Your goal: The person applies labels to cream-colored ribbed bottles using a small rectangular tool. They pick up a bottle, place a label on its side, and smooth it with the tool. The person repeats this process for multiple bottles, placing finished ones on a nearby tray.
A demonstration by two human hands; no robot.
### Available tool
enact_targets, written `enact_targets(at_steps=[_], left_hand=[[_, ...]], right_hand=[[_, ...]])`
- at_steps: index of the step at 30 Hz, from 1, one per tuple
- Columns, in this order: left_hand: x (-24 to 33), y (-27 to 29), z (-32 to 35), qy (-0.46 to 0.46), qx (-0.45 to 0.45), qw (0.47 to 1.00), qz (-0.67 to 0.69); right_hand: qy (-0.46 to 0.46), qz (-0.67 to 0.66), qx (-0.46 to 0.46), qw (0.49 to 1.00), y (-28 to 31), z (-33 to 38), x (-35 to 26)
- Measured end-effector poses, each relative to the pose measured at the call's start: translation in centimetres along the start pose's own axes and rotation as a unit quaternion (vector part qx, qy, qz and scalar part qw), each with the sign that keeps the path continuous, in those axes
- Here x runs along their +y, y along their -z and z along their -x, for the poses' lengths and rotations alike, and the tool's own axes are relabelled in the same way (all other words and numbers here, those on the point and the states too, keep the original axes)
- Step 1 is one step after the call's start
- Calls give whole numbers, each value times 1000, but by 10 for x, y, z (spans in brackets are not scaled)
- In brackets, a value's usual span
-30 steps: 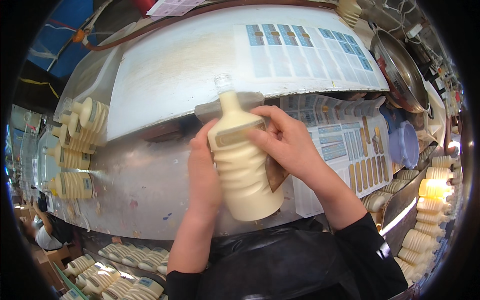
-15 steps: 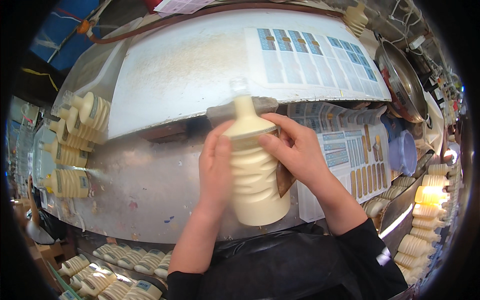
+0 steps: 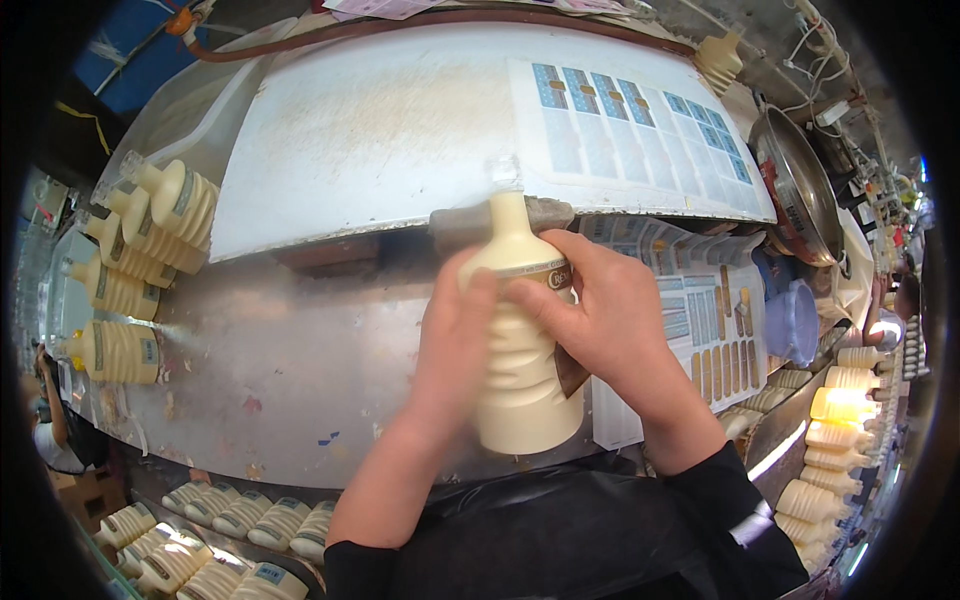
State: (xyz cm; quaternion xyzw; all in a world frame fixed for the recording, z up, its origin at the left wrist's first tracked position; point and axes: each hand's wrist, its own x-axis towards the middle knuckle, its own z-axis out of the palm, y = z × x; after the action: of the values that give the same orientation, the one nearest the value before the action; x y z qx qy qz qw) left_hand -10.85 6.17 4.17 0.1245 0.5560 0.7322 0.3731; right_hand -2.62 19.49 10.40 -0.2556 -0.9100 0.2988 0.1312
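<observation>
A cream bottle (image 3: 530, 425) is leaning just on the person's side of the white board (image 3: 370, 130), its clear neck end pointing over the board's front edge and its base facing the person. A grey block (image 3: 460, 228) is sitting behind the bottle's neck, near that same edge.

The right hand (image 3: 612, 310) is gripping the bottle from the side toward the board's right end: its thumb is lying across the front, and its fingers are bending partly closed around the side. A brown label (image 3: 572, 375) is showing on the bottle below this hand. The left hand (image 3: 452, 340) is touching the opposite side with its fingers close together; motion is blurring them, so I cannot tell how firmly they are closing.

The grey table (image 3: 290, 390) is stretching out on the person's side of the board. A label sheet (image 3: 590, 150) is lying on the board's right half, while more label sheets (image 3: 735, 365) are lying off its front right corner, near a purple tub (image 3: 792, 325). A metal pan (image 3: 800, 190) is resting beside the board's right end, and several cream bottles (image 3: 120, 350) are standing off its left end.
</observation>
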Motion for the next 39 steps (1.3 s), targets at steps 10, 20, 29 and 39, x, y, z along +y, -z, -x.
enact_targets(at_steps=[10, 20, 29, 39], left_hand=[[0, 2, 3, -24, -14, 1000, -7], [-8, 11, -4, -41, -1, 999, 25], [2, -1, -2, -47, 27, 995, -89], [-7, 9, -2, -69, 1, 998, -7]], right_hand=[[6, 6, 13, 1000, -1, 1, -1], [-22, -82, -18, 996, 4, 1, 5], [-15, -42, -12, 999, 4, 2, 1], [-10, -38, -5, 999, 3, 2, 2]])
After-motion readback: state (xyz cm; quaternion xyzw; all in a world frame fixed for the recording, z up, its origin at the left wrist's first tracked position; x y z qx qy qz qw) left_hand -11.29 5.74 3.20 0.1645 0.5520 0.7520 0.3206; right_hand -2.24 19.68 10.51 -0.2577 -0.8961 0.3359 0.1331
